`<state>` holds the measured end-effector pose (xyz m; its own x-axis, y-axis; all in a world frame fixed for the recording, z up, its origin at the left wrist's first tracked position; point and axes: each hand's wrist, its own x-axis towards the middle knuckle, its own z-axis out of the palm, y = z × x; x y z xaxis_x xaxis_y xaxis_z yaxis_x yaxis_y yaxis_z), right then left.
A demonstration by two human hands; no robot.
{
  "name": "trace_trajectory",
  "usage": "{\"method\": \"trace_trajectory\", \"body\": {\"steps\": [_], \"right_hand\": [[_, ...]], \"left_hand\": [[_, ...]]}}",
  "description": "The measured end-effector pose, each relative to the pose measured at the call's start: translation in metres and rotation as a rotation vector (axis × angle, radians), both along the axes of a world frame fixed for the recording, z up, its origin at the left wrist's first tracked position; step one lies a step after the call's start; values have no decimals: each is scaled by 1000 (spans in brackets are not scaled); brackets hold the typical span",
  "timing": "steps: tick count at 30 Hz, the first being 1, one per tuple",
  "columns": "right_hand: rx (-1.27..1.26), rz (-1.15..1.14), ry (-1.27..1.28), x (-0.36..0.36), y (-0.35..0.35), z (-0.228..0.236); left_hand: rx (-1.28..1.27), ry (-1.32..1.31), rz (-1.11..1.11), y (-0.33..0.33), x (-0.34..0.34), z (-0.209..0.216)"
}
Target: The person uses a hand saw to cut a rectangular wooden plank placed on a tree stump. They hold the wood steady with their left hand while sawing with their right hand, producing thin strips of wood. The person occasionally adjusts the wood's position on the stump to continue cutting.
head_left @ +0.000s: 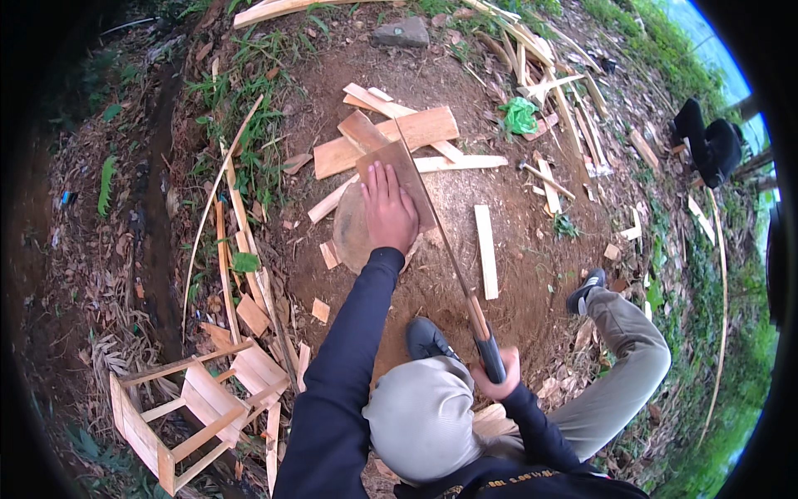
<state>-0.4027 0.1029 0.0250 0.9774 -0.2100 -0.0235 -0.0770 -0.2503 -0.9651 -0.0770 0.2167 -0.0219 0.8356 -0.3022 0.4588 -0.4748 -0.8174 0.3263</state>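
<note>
My left hand [389, 212] lies flat, fingers stretched, on a brown wooden board [399, 166] that rests over a round tree stump [351, 229]. My right hand [500, 374] is closed round the dark handle of a long, thin-bladed hand saw [453, 264], seen nearly edge-on. Its blade runs along the board's right edge, pointing away from me; the teeth do not show. Past the stump lie crossed planks, among them a wide light board [428, 126]. My bent left knee in grey trousers [424, 416] is close below the stump.
A small wooden frame [199, 399] lies at the lower left. Right of the stump are a pale strip of wood [486, 252] and a hammer [544, 179]. Farther off are a green plastic bag [519, 116], scrap wood and a grey stone [401, 33].
</note>
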Motion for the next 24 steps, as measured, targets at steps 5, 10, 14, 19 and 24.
{"method": "trace_trajectory", "body": {"steps": [5,10,14,19,24], "right_hand": [[15,-63,2,66,5,-12],[35,-56,-54,9,5,-4],[55,-93,25,62,13,-2],[56,-91,-35,30,12,-2],[96,-122,-13,40,13,-1]], "left_hand": [[3,7,-18,7,5,-4],[14,-7,-3,0,2,-1],[22,-24,-3,4,4,-4],[21,-6,8,9,2,-4],[8,1,-9,3,-2,-5]]}}
